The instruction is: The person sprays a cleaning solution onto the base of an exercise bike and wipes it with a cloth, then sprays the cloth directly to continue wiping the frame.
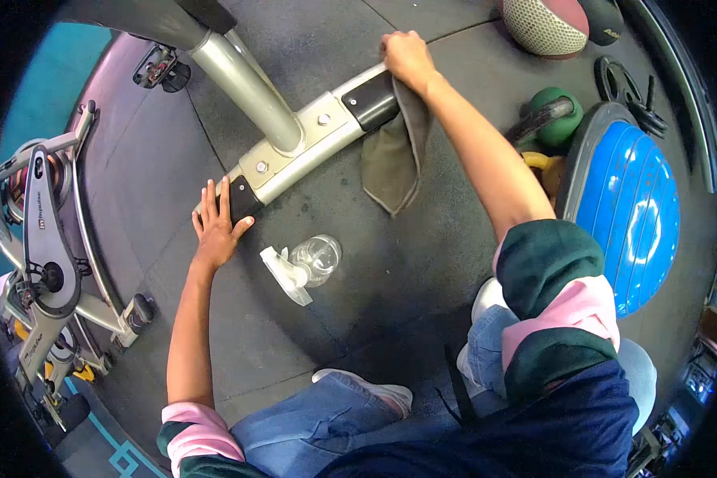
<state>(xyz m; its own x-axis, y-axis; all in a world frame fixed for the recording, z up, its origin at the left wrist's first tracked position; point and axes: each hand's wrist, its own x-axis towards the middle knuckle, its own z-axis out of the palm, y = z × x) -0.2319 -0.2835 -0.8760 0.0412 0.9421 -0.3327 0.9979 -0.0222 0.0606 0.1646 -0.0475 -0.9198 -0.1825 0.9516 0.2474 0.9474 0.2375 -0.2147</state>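
A metal base beam [295, 151] of a gym machine runs diagonally over the dark floor, with an upright post [247, 92] bolted to it. Against the beam's lower left end rests my left hand [219, 227], its fingers spread and nothing held. Over the far right end my right hand [407, 60] is closed on a grey-green cloth [390, 163], which hangs down beside the beam onto the floor. A clear spray bottle [317, 260] with a white trigger head stands on the floor between my arms, nearer my left hand.
An exercise bike [52, 239] is at the left. At the right are a blue balance dome [629, 215], a green kettlebell [562, 119], a yellow kettlebell [543, 165] and a ball [543, 25]. My bent legs are below.
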